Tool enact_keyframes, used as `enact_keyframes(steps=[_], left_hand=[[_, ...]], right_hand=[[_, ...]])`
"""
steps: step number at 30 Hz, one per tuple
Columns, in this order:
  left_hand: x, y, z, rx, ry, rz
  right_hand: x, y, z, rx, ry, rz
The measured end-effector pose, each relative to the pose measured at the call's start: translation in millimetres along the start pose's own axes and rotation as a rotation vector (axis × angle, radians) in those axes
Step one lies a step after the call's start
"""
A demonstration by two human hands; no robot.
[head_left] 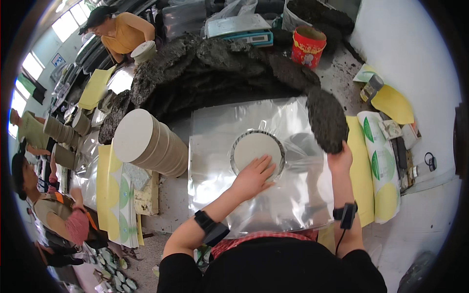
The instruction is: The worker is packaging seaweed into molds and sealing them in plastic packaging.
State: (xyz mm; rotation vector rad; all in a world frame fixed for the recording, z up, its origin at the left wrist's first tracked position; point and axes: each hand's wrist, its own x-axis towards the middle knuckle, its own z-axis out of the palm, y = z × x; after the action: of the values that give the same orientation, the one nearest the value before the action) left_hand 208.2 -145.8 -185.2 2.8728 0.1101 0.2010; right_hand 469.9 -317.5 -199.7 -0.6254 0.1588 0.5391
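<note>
White, the disc (250,149) lies on film (213,128) beneath the spread left hand (252,178), apparently steadying it, while right of the disc the right hand (341,158) holds a dark slab (326,119), and left of the disc stands a stack (159,144), seemingly placed for reach.

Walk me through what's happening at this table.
The person's left hand lies spread on a pale round disc on a shiny clear sheet. The right hand holds the near end of a dark, shaggy slab. A stack of similar discs stands to the left.
</note>
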Motion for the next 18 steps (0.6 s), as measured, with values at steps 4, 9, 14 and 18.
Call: enact_keyframes(steps=[4, 9, 14, 18], left_hand=[[20.3, -18.1, -18.5, -0.022, -0.045, 0.032], [8.4, -32.8, 32.6, 0.048, -0.239, 0.041], [17.6, -19.1, 35.9, 0.113, -0.295, -0.085], [3.5, -54.2, 10.3, -0.583, -0.170, -0.264]], right_hand=[[-5.6, 6.6, -10.0, 0.008, 0.002, 0.085], [-42.6, 29.5, 14.4, -0.012, -0.187, 0.112], [-56.3, 18.8, 57.3, -0.301, -0.208, -0.053], [-83.9, 26.7, 126.2, -0.639, -0.528, -0.029]])
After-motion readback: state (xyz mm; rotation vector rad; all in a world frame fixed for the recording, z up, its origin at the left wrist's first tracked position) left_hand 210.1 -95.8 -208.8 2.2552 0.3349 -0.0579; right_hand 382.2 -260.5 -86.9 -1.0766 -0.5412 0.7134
